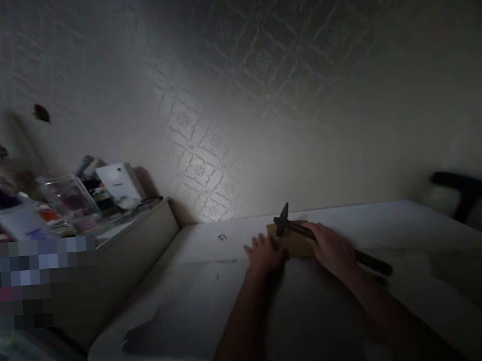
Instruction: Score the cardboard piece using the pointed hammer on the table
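Observation:
My right hand [334, 249] is wrapped round the dark handle of a hammer [292, 226]. The hammer's head is over the left part of a small brown board [300, 246], which lies flat on the white tabletop; I cannot tell if they touch. At the board's left edge is my left hand [266, 255]. Its outer fingers fan out to the left, while the thumb and forefinger come together on the board, just below the hammer head. Whatever they pinch is too small and dark to make out.
A few tiny dark pieces [222, 237] lie on the white table [204, 247], left of my hands. Further left, a cabinet [142, 249] carries a white box [120, 181], a clear organiser [69, 199] and clutter. A patterned wall rises behind; a dark T-shaped object [467, 188] stands at right.

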`<state>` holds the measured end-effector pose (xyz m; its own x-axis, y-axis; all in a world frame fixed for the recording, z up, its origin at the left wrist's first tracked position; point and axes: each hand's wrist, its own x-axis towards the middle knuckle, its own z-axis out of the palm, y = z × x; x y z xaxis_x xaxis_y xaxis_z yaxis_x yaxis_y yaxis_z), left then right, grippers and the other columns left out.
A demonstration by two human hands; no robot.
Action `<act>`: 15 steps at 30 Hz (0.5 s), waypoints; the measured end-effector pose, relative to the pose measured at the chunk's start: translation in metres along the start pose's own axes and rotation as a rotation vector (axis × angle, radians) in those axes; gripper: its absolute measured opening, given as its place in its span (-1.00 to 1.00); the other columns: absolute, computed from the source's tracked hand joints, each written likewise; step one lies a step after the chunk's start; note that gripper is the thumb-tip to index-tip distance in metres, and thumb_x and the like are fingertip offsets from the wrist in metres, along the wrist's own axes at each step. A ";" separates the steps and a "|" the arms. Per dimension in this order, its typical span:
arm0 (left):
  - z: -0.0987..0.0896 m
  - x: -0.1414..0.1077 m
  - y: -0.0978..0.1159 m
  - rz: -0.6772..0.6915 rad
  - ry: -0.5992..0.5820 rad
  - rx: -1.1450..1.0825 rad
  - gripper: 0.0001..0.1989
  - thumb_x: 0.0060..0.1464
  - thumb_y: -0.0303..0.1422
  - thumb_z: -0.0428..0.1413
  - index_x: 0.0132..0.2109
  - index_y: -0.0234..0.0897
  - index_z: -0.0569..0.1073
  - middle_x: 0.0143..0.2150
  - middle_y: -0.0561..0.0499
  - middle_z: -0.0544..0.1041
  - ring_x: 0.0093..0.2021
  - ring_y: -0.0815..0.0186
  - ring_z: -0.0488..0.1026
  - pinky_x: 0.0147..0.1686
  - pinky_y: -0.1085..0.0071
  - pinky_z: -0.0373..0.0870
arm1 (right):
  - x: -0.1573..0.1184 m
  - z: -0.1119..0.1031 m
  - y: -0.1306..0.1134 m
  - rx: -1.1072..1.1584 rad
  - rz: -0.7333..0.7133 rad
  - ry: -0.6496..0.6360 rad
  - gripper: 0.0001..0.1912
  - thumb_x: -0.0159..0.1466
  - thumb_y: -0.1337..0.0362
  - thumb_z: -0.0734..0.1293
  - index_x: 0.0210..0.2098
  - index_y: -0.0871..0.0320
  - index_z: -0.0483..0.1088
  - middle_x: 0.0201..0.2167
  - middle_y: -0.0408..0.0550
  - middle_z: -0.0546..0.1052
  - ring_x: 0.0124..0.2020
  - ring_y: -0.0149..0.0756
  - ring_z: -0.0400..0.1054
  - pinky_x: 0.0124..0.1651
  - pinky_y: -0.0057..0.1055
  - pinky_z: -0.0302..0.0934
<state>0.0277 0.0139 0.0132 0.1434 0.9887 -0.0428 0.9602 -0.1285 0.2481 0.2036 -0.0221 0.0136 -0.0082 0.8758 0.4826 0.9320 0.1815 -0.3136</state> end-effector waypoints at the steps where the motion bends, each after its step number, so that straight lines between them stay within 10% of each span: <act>1: 0.000 0.000 0.000 0.000 -0.002 0.003 -0.28 0.10 0.07 -0.20 0.29 -0.21 0.00 0.34 -0.21 -0.05 0.31 -0.12 -0.16 0.14 -0.23 -0.23 | 0.000 0.000 0.000 -0.004 -0.002 -0.009 -0.59 0.23 0.42 0.16 0.06 0.04 0.22 -0.07 -0.06 0.42 -0.09 -0.26 0.31 -0.15 -0.38 0.13; 15: -0.002 -0.002 0.001 -0.001 -0.007 -0.011 -0.28 0.08 0.07 -0.19 0.29 -0.20 0.02 0.34 -0.20 -0.04 0.31 -0.11 -0.16 0.14 -0.22 -0.24 | -0.001 0.001 0.001 -0.015 0.010 -0.010 -0.61 0.24 0.40 0.15 0.06 0.04 0.22 -0.05 -0.08 0.41 -0.11 -0.24 0.32 -0.17 -0.37 0.13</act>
<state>0.0284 0.0124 0.0154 0.1439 0.9884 -0.0496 0.9576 -0.1264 0.2590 0.2038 -0.0219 0.0122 -0.0027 0.8819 0.4714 0.9375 0.1662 -0.3056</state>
